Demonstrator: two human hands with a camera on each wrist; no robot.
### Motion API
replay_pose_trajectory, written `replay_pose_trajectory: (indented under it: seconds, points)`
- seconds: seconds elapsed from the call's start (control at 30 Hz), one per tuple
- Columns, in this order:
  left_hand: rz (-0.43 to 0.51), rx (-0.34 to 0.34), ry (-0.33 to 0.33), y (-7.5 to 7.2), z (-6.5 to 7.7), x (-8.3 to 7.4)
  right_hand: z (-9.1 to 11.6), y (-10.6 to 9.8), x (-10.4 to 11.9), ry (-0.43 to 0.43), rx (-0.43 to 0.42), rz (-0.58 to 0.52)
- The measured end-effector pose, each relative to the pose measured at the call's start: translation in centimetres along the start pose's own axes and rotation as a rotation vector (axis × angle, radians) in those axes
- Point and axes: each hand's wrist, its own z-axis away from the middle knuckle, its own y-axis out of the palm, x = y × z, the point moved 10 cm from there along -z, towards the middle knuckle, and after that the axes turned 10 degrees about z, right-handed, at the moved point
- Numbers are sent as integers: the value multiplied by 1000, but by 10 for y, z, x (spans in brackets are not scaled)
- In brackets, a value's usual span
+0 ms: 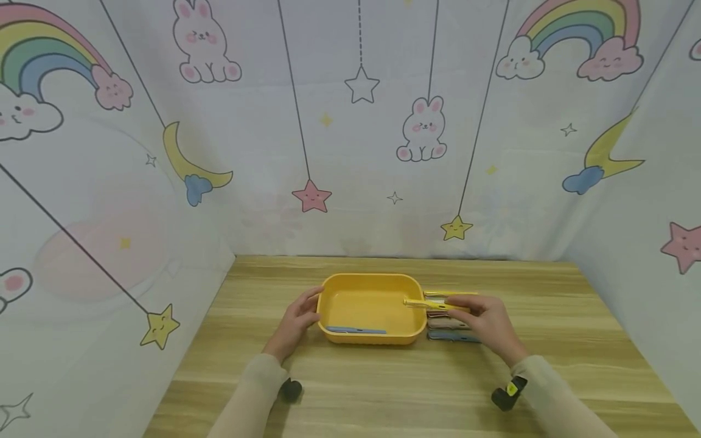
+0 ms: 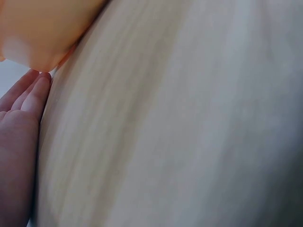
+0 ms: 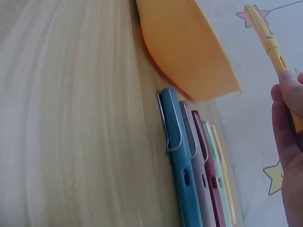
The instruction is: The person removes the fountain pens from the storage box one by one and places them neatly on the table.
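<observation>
A yellow tray (image 1: 372,339) stands on the table, and a blue pen (image 1: 356,330) lies in it along the near wall. At the tray's left end, my left hand (image 1: 292,325) touches the outer wall with fairly straight fingers. My right hand (image 1: 487,319) pinches a yellow pen (image 1: 421,303) between thumb and fingers. Its capped end, with a wire clip, points left over the tray's right rim. Below that hand, several capped pens lie side by side: a teal pen (image 3: 177,142) nearest, then greyish, maroon (image 3: 203,146), mint green (image 3: 215,151) and another yellow pen (image 3: 225,165).
The row of pens lies right beside the tray's right end. A wood-grain table (image 1: 372,389) carries everything. White cloth walls (image 1: 372,140) printed with rabbits, stars and rainbows close in the back and both sides.
</observation>
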Motion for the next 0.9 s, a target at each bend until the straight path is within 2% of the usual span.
replay_pose_trajectory:
  seconds: [0.7, 0.9]
  points:
    - [-10, -3, 13, -1, -2, -2, 37, -31, -20, -10, -54, -19]
    - [-10, -9, -3, -1, -1, 2, 50, -31, -30, 42, -48, -14]
